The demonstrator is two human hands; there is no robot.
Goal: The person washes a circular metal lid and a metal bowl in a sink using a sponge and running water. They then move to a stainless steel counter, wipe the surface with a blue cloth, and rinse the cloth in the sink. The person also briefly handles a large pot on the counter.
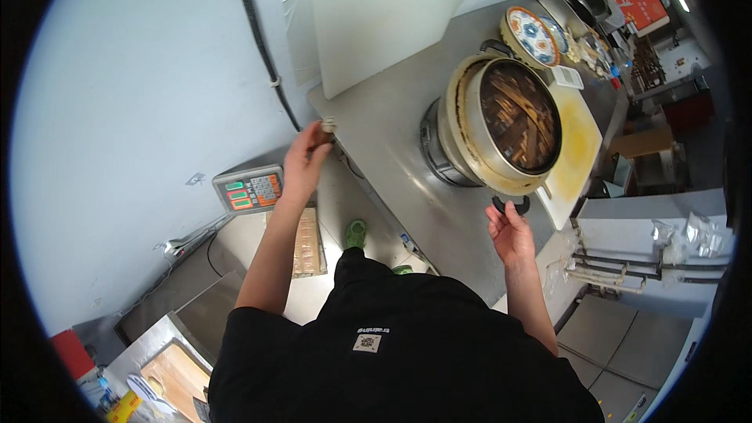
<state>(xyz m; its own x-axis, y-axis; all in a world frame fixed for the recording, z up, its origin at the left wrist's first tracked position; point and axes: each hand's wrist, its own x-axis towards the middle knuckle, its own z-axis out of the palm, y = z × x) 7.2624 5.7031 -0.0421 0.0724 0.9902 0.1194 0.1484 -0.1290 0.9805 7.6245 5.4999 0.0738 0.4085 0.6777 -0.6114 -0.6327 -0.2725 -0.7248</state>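
Observation:
A large metal pot [470,153] with black handles stands on a round burner [437,153] on the steel table. Inside its inner rim, dark liquid holds brown sticks that look like bark or spice pieces [520,123]. My right hand [512,234] is at the pot's near black handle [511,205], its fingers curled against it. Off to the left, past the table's corner, my left hand [308,158] has its fingers bent around a small pale object [328,125], perhaps a knob or plug; what it is cannot be told.
A stained white cutting board [573,150] lies right of the pot, with a white timer-like device [567,77] and patterned bowls [531,35] beyond. A digital scale display [248,189] stands by the left wall. A cardboard box [308,244] lies on the floor.

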